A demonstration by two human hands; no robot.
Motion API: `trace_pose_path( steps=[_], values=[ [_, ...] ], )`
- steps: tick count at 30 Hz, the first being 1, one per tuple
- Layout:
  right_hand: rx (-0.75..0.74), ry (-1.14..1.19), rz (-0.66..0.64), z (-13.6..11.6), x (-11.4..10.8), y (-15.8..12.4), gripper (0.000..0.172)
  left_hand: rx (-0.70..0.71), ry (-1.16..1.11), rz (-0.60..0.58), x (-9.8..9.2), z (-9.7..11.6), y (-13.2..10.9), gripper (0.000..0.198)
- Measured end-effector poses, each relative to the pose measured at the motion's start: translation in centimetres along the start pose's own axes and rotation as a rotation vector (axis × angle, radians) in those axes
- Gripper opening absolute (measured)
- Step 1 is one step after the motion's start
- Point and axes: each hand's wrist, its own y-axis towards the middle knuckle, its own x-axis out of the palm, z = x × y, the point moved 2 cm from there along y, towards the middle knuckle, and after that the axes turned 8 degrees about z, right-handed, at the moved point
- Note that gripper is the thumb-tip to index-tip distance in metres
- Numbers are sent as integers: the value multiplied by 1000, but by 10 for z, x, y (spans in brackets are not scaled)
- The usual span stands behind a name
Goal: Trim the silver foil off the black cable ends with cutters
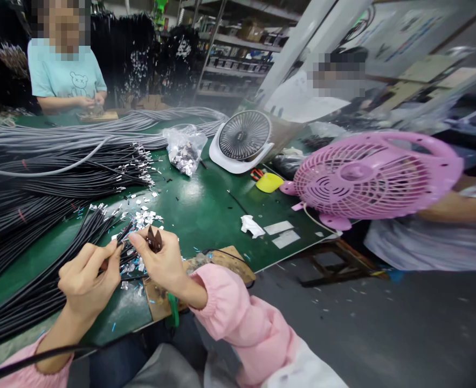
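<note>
Pink elasticated sleeves [238, 318] are covering both forearms, their soft cloth bunching at the cuffs, while a smooth black strand [60, 350] is crossing in front of the left wrist. The left hand [88, 275] is pinching a black cable [119, 243] above the near part of the table, just beside the right thumb. Its end is pointing right, toward that thumb; the fingers are hiding much of it, so its long axis only seems to be running left to right. The right hand [163, 258] is wrapping round a small cutter [152, 242], its dark metal jaws standing slightly apart and pointing forward, away from the body. Below the hands, a scuffed wooden board [154, 302] is lying along the table edge. Torn silvery scraps [146, 218] are lying just beyond the fingers. To the left, slim bundled cables [27, 226] are lying in thick rows, their pale ends facing right. Smooth green tabletop [205, 199] is stretching forward and right, giving open room as far as a crumpled white paper [252, 226] and a clear plastic bag [185, 148] of shiny pieces. The straight right edge is running diagonally away, with grey floor [322, 323] beyond. Farther off, a round white fan [243, 134] is tilting back, and a ribbed pink fan [354, 172] is standing near the edge. Grey cables [80, 126] are crossing the far side, before a co-worker's hands [88, 101].
</note>
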Motion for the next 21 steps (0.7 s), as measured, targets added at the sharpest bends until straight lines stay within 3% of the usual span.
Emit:
trace_pose_path(
  steps=[4, 6, 10, 18, 21],
  values=[
    [-355, -190, 21, -3, -1, -9, 25, -20, -17, -3, 0, 0, 0, 16],
    [-390, -221, 17, -3, -2, -9, 25, -31, -25, 2, 0, -1, -1, 17],
    [-143, -77, 24, -4, -5, 1, 25, -30, -23, 27, -2, -3, -5, 22],
    [337, 95, -121, 3, -5, 13, 14, 116, -37, 44, 2, -4, -8, 26],
    [391, 86, -114, 5, -4, 12, 12, 138, -27, 29, 3, -2, -8, 26]
  ],
)
